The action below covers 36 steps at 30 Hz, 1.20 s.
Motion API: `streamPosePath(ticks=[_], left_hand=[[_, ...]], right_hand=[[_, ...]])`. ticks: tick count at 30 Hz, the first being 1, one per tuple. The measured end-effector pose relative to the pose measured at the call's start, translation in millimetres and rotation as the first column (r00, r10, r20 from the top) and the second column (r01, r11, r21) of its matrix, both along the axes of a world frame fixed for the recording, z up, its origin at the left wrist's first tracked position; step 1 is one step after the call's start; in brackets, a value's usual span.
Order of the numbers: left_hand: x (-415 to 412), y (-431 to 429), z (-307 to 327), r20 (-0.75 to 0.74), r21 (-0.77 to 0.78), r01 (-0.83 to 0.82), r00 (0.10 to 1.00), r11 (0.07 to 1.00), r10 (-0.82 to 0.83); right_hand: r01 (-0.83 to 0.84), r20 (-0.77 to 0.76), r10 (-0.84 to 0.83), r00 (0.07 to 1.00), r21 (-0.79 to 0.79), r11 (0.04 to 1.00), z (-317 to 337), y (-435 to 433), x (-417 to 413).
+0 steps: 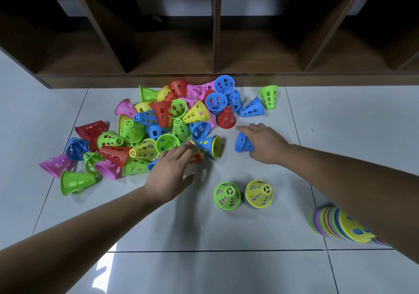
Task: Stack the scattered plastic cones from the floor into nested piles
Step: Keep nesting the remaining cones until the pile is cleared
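Right hand (264, 143) closing on a lone blue cone (242, 143), left hand (173, 169) spread over a red cone (196, 156) at the scattered pile's (158, 121) five o'clock edge, green stack (227, 195) and yellow stack (258, 194) upright at six o'clock on the floor (204, 237).

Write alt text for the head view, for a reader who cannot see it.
Two bare hands reach into scattered plastic cones on a tiled floor: the right hand on a blue cone, the left hand over a red cone. Nearer stand a green stack and a yellow stack.
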<state>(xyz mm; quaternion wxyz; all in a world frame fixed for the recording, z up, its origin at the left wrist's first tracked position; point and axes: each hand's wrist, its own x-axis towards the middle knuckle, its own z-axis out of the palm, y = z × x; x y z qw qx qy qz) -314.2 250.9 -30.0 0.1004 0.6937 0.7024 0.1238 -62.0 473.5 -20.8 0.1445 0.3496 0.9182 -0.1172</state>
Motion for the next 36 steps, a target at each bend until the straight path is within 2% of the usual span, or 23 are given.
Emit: streamPosePath(ticks=[2, 5, 10, 16, 21, 30, 33, 36], left_hand=[[1.4, 2.0, -3.9, 0.067, -0.013, 0.047, 0.997, 0.999, -0.046], [-2.5, 9.9, -9.0, 0.081, -0.008, 0.08, 0.994, 0.997, -0.079], [-7.9, 26.1, -11.2, 0.061, 0.023, 0.023, 0.998, 0.999, -0.025], [-14.2, 30.8, -11.0, 0.137, 0.078, -0.002, 0.99, 0.997, -0.009], [-13.0, 20.5, 5.8, 0.214, 0.106, -0.081, 0.975, 0.991, 0.057], [4.8, -1.9, 65.2, 0.474, 0.132, -0.221, 0.87, 0.966, 0.134], [26.5, -9.2, 82.9, 0.544, 0.131, -0.2, 0.833, 0.971, 0.098], [52.3, -16.1, 91.1, 0.581, 0.131, -0.109, 0.814, 0.985, 0.013]], right_hand=[[0.003, 0.016, -0.002, 1.0, -0.034, 0.999, -7.5, -7.7, 5.2], [0.065, -0.041, -0.07, 0.997, -0.126, 0.99, -14.0, -15.2, 8.7], [0.122, -0.098, -0.14, 0.985, -0.175, 0.977, -16.3, -23.2, 13.9], [0.273, -0.185, -0.319, 0.929, -0.235, 0.933, -5.1, -34.2, 18.1], [0.314, -0.278, -0.413, 0.867, -0.34, 0.886, 18.3, -52.6, 30.1], [0.311, -0.462, -0.473, 0.75, -0.385, 0.869, 84.1, -92.6, 64.8], [0.311, -0.512, -0.456, 0.728, -0.347, 0.885, 107.2, -104.3, 78.9], [0.337, -0.512, -0.467, 0.721, -0.33, 0.882, 127.1, -116.2, 92.9]])
